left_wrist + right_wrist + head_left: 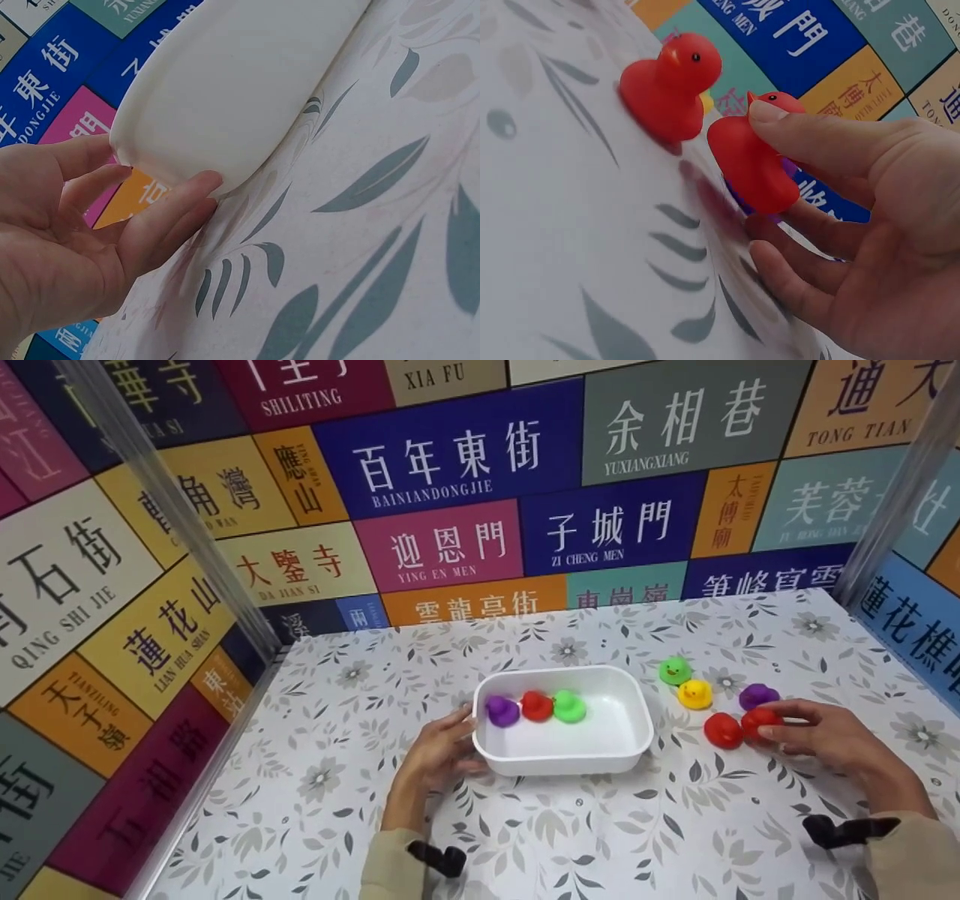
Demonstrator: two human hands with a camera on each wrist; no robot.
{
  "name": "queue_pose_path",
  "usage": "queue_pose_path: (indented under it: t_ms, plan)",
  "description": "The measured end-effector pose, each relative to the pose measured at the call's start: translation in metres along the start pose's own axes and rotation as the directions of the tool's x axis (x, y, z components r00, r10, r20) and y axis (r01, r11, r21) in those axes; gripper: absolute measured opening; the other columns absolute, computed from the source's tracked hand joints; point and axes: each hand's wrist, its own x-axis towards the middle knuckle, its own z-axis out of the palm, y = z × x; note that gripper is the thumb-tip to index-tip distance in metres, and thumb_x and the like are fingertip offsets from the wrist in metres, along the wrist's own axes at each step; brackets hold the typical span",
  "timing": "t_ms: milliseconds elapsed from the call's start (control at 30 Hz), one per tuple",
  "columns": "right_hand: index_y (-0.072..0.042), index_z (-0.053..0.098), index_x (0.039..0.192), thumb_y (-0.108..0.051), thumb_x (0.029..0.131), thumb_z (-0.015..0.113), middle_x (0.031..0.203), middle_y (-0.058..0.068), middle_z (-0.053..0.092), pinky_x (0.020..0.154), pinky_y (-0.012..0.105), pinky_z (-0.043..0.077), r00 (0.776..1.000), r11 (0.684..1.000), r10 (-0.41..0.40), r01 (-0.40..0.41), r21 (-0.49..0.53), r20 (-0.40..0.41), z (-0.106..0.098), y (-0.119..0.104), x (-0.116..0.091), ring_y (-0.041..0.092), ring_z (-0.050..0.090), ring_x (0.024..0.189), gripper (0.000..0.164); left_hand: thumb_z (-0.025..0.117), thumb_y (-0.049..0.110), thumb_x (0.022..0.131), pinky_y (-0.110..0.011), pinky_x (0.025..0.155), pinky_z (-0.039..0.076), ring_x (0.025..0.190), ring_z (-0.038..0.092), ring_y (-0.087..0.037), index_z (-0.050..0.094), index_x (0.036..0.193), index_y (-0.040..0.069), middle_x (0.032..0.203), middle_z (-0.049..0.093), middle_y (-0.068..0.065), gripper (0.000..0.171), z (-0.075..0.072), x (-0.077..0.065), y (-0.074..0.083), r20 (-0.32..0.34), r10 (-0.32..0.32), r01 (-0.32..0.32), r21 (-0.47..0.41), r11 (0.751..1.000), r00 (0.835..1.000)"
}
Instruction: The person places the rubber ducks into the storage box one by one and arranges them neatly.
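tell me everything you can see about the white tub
The white tub is a shallow, open-topped oblong with rounded corners and a smooth rim, seemingly plastic. It sits upright on the leaf-patterned tabletop. Inside, a purple duck, a red duck and a green duck line up from its left end to about the middle. The left hand touches its left end.
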Motion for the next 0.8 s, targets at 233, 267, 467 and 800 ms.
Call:
queue_pose_path:
  t_ms: [233,267,467,800]
  plan:
    - [-0.011,0.036,0.151,-0.062,0.079,0.075,0.155,0.030,0.030,0.082,0.026,0.061,0.999,0.995,-0.051,0.053,0.079,-0.018,0.003,-0.019,-0.008,0.030,0.057,0.112,0.097,0.057,0.017,0.101,-0.047,0.079,0.066,0.130,0.055,-0.045,0.034,0.155,0.014,0.163,0.029,-0.018,0.059,0.001,0.000,0.005,-0.006,-0.003,0.003,-0.007,1.000,1.000]
    - [-0.011,0.037,0.150,-0.061,0.079,0.076,0.153,0.029,0.034,0.083,0.027,0.062,0.997,0.993,-0.066,0.068,0.092,-0.027,0.004,-0.022,-0.009,0.029,0.057,0.111,0.095,0.057,0.016,0.101,-0.048,0.080,0.066,0.129,0.056,-0.045,0.034,0.155,0.014,0.162,0.031,-0.019,0.059,0.001,0.000,0.005,-0.007,-0.004,0.004,-0.010,1.000,1.000]
    - [-0.014,0.049,0.138,-0.049,0.086,0.075,0.124,-0.003,0.058,0.082,0.023,0.061,0.978,0.973,-0.190,0.200,0.113,-0.090,0.010,-0.033,-0.011,0.006,0.060,0.096,0.068,0.056,0.016,0.102,-0.049,0.081,0.065,0.129,0.056,-0.044,0.034,0.155,0.012,0.162,0.031,-0.019,0.058,0.001,0.001,0.003,-0.005,0.009,-0.009,-0.007,1.000,1.000]
    - [-0.016,0.054,0.130,-0.041,0.091,0.072,0.102,-0.024,0.058,0.081,0.024,0.062,0.953,0.949,-0.280,0.293,0.118,-0.111,0.019,-0.045,-0.011,0.003,0.061,0.093,0.049,0.056,0.016,0.102,-0.047,0.079,0.066,0.128,0.058,-0.043,0.036,0.155,0.012,0.159,0.036,-0.020,0.057,0.002,0.000,0.002,-0.017,0.005,-0.005,0.000,1.000,1.000]
